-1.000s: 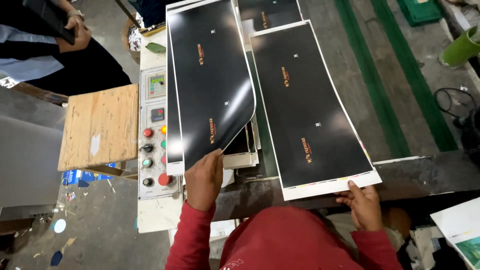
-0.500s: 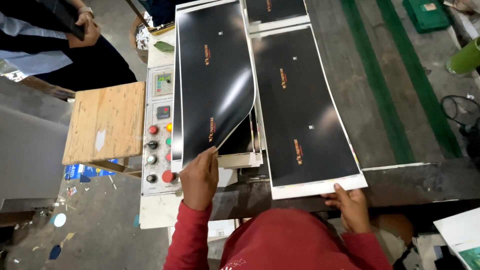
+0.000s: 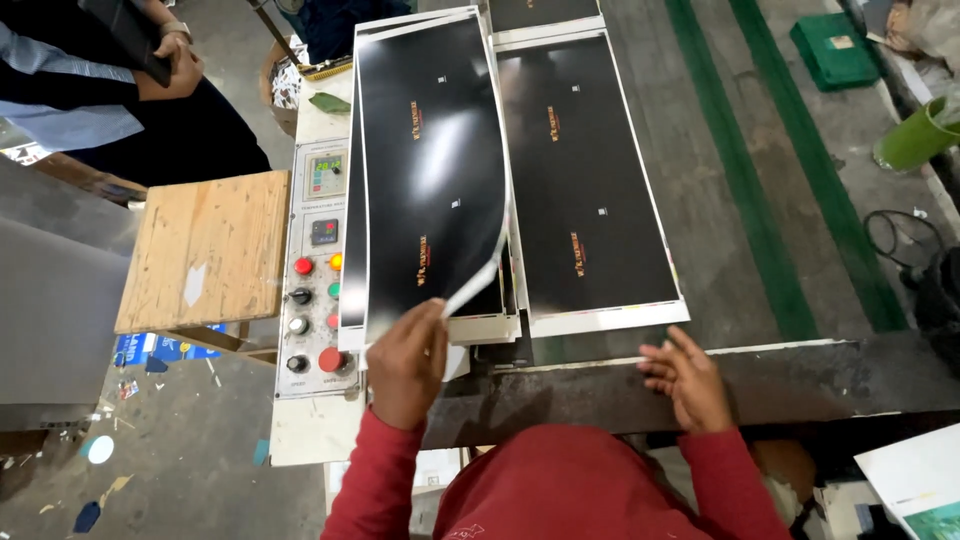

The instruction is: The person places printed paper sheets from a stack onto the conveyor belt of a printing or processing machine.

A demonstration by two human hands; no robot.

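At lower centre of the frame, the left hand point(image 3: 408, 362) is closed on the near edge of a long black printed sheet point(image 3: 430, 170), pinching it so its lower right corner curls up off the stack of sheets point(image 3: 490, 318) beneath. The sheet runs up to the top centre of the frame. Just right of it a second black sheet point(image 3: 585, 180) lies flat on the machine bed point(image 3: 740, 230). The right hand point(image 3: 688, 378) rests open, fingers spread, on the dark front edge below that sheet, holding nothing. Left of the lifted sheet is a control panel point(image 3: 315, 270) with coloured buttons, then a wooden board point(image 3: 205, 250). Another person's hand point(image 3: 172, 60) shows in the upper left
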